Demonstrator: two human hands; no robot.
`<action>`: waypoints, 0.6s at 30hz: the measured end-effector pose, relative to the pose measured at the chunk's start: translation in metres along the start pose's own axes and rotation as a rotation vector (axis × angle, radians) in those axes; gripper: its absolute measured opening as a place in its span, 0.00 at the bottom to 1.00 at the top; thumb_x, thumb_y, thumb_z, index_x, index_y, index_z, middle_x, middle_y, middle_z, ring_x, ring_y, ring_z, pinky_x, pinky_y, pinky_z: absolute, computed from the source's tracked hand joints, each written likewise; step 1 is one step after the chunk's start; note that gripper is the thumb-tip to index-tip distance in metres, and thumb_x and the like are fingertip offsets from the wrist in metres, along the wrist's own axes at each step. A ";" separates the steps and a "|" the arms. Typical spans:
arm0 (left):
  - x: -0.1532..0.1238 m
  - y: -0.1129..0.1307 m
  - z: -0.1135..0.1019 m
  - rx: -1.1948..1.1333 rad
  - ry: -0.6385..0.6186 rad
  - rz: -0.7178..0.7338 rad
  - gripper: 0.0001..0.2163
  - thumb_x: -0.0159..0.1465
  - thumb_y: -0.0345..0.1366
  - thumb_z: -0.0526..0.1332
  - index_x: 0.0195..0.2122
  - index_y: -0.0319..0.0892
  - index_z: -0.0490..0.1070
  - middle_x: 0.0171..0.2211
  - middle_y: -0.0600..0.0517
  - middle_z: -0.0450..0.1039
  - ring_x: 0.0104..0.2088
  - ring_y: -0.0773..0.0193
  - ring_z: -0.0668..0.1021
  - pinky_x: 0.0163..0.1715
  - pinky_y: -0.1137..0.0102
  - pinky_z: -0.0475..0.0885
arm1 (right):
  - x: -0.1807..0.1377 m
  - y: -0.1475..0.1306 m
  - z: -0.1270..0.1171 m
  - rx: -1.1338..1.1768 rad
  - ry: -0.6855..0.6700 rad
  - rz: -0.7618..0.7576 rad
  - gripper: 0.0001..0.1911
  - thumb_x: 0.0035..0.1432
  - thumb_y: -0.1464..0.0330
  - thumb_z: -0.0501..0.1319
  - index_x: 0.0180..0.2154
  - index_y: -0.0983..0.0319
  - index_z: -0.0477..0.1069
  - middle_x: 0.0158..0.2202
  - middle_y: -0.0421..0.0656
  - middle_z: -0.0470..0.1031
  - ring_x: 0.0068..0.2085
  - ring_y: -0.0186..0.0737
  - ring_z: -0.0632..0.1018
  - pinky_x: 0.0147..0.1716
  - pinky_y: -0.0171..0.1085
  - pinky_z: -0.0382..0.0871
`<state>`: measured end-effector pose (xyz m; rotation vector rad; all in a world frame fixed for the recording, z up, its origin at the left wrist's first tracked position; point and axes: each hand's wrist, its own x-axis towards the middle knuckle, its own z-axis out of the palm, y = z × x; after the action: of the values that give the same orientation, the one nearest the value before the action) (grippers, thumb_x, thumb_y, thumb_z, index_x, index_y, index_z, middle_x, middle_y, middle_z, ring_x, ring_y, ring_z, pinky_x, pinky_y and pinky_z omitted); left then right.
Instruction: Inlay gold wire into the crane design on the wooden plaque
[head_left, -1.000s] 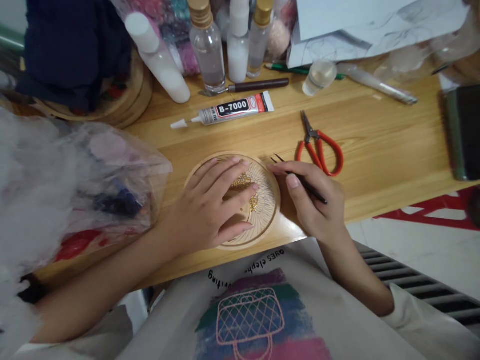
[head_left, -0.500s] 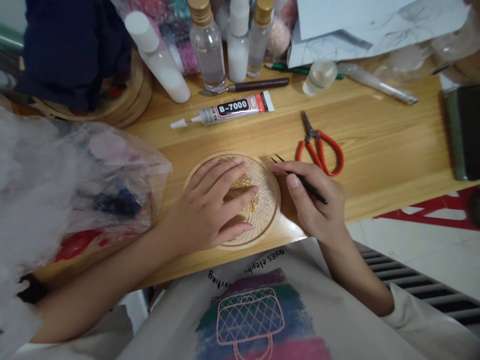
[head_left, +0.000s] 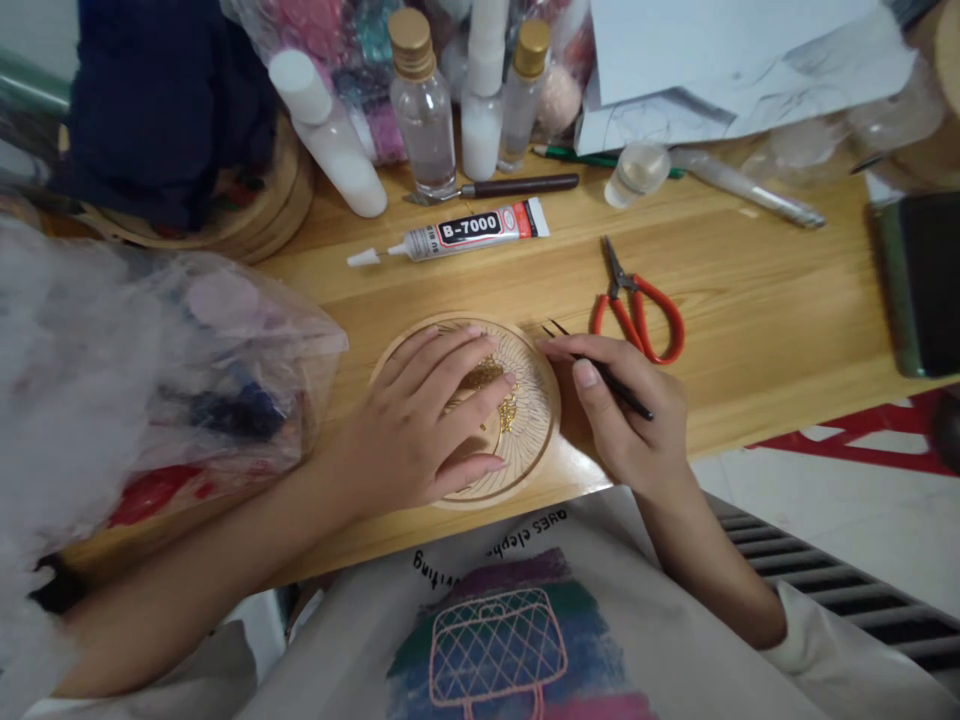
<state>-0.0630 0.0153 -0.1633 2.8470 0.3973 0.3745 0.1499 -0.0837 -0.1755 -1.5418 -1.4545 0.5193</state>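
My left hand point(head_left: 420, 415) lies with spread fingers over a round wooden plate point(head_left: 546, 425) that has fine dark lines around its rim. Small gold-coloured pieces point(head_left: 508, 412) show between the fingers, in the middle of the plate; the hand hides part of them. To the right of the plate, my right hand point(head_left: 630, 400) is closed on black tweezers point(head_left: 626, 393). The tweezers' tips point up and left and stand slightly apart, with nothing visible between them. Red-handled pliers point(head_left: 636, 305) lie just beyond the right hand.
Beyond the plate lie a B-7000 glue tube point(head_left: 472, 230) and a dark-handled tool point(head_left: 517, 187). Several bottles point(head_left: 421, 125) stand behind them, near a small clear cup point(head_left: 636, 175). Plastic bags point(head_left: 247, 350) crowd the left side. A dark phone-like object point(head_left: 922, 280) is at the right edge.
The whole view has shifted, so the table things sit a little lower in the picture. Both hands keep nearly the same pose, and the tweezers stay in the right hand.
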 end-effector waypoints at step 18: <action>0.002 0.000 0.000 -0.088 -0.010 -0.025 0.22 0.66 0.48 0.60 0.58 0.42 0.70 0.64 0.37 0.63 0.64 0.39 0.66 0.62 0.43 0.63 | 0.000 0.001 0.001 0.022 0.013 -0.004 0.12 0.66 0.71 0.58 0.49 0.56 0.74 0.46 0.41 0.82 0.46 0.39 0.82 0.47 0.41 0.77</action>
<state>-0.0614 0.0161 -0.1635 2.7551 0.4040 0.3633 0.1495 -0.0836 -0.1768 -1.5221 -1.4372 0.5205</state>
